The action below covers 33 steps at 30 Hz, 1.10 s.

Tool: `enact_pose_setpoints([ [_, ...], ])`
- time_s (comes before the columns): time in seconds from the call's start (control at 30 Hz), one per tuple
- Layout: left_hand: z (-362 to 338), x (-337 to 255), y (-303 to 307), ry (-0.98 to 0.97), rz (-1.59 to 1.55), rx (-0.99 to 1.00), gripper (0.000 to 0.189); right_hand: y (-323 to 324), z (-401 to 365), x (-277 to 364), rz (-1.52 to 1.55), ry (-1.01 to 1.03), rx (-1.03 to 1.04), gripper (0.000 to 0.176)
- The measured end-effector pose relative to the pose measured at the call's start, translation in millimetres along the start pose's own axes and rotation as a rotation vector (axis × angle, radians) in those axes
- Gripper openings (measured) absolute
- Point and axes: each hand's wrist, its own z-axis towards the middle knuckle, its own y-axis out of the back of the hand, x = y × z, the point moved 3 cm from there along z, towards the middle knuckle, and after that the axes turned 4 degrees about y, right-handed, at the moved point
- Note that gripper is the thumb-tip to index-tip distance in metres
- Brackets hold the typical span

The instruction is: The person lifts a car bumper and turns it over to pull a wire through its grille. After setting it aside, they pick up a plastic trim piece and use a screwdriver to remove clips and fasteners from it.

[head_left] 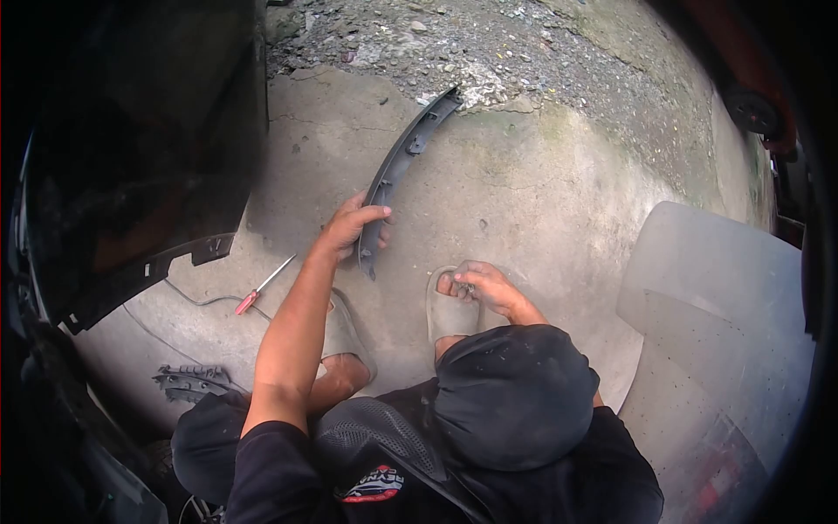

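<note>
My left hand [349, 229] is closed around the lower part of a long, curved, dark grey plastic trim strip [403, 159]. The strip slants up and away from me over the concrete, with its ribbed inner side and several clip mounts showing. Above my right sandal [449, 314], my right hand [491, 286] has its fingers curled together. Something small may be between those fingertips, but I cannot make it out. A screwdriver [248, 301] with a red handle lies on the ground left of my left forearm.
A large, glossy dark vehicle panel [148, 166] stands at the left. Near it, a thin cable [209, 301] and a black slotted plastic piece [192, 382] lie on the floor. At the right is a pale grey panel [720, 301]. Gravel [524, 52] covers the far ground.
</note>
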Motion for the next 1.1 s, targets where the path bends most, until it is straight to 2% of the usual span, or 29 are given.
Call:
enact_pose_setpoints([
  [0.3, 0.6, -11.7, -16.9, -0.178, 0.414, -0.082, 0.061, 1.0, 1.5, 1.3, -0.035, -0.002, -0.022, 0.019],
  [0.37, 1.3, -12.2, -22.7, -0.383, 0.864, -0.274, 0.067, 1.2, 1.4, 1.8, -0.035, -0.004, -0.022, 0.019],
  [0.4, 0.9, -8.4, -26.8, -0.384, 0.864, -0.274, 0.067, 1.1, 1.5, 2.4, -0.036, -0.001, -0.028, 0.019],
  [0.47, -4.2, -0.3, -33.5, -0.404, 1.147, -0.389, 0.067, 1.7, 2.2, 2.7, -0.037, 0.003, -0.033, 0.019],
  [0.53, 0.1, 14.0, -26.9, -0.398, 1.222, -0.357, 0.063, 2.9, 3.2, 0.8, -0.044, -0.006, -0.022, 0.015],
  [0.6, 0.9, 23.5, -27.9, -0.278, 1.470, -0.269, 0.055, 2.8, 3.0, 0.2, -0.039, -0.003, -0.029, 0.017],
  [0.63, -1.5, 28.2, -29.6, -0.278, 1.467, -0.268, 0.055, 3.7, 2.7, -0.1, -0.035, 0.000, -0.035, 0.019],
  [0.7, -8.0, 30.3, -34.9, -0.452, 1.347, -0.378, 0.048, 7.6, 3.5, -2.2, -0.033, 0.009, -0.043, 0.019],
  [0.83, -5.4, 29.7, -37.4, -0.307, 1.388, -0.374, 0.046, 5.5, 4.2, -7.1, -0.047, 0.020, -0.030, 0.018],
  [0.9, -6.6, 20.7, -41.6, -0.344, 1.321, -0.439, 0.054, 4.5, 8.1, 0.2, -0.075, 0.023, -0.019, 0.019],
  [1.03, -2.1, 19.6, -37.0, -0.444, 1.306, -0.434, 0.055, 2.5, 4.5, -1.2, -0.080, -0.004, -0.045, 0.020],
  [1.1, -1.8, 16.6, -39.4, -0.248, 1.400, -0.417, 0.052, -1.1, 1.0, -0.6, -0.084, -0.006, -0.043, 0.019],
])
